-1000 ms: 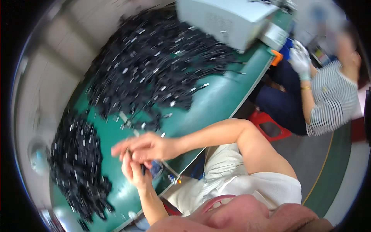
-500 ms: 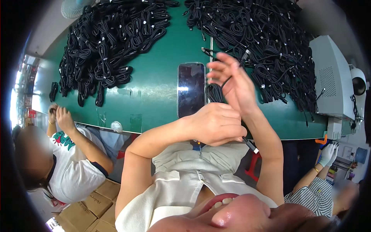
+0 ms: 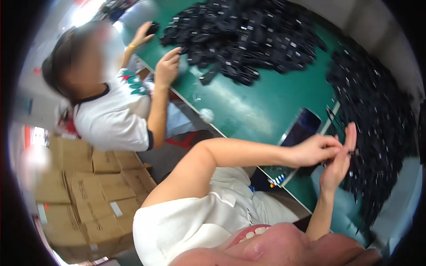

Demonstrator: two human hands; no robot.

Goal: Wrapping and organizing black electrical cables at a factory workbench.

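My left hand [image 3: 317,150] is closed, its fingertips pressed at the palm of my right hand [image 3: 337,166]. Between the two hands a bit of black cable [image 3: 353,153] shows, mostly hidden by fingers and blur. My right hand is open, with its fingers stretched out and pointing away from me. Just beyond my left wrist a dark phone [image 3: 302,126] lies on the green table [image 3: 248,111]. To the right of my hands spreads a heap of loose black cables [image 3: 377,119]. A second heap of coiled black cables [image 3: 248,35] covers the far part of the table.
At the left a co-worker in a white shirt [image 3: 113,117] sits at the table edge, both hands near the far heap and holding small dark things. Brown cardboard boxes [image 3: 95,190] are stacked at the lower left. A small whitish round thing [image 3: 206,115] is at the table edge.
The view has swung left, bringing the co-worker and boxes further in. My left hand has come up from below the right wrist to the right palm. The coiled bundle is now mostly hidden.
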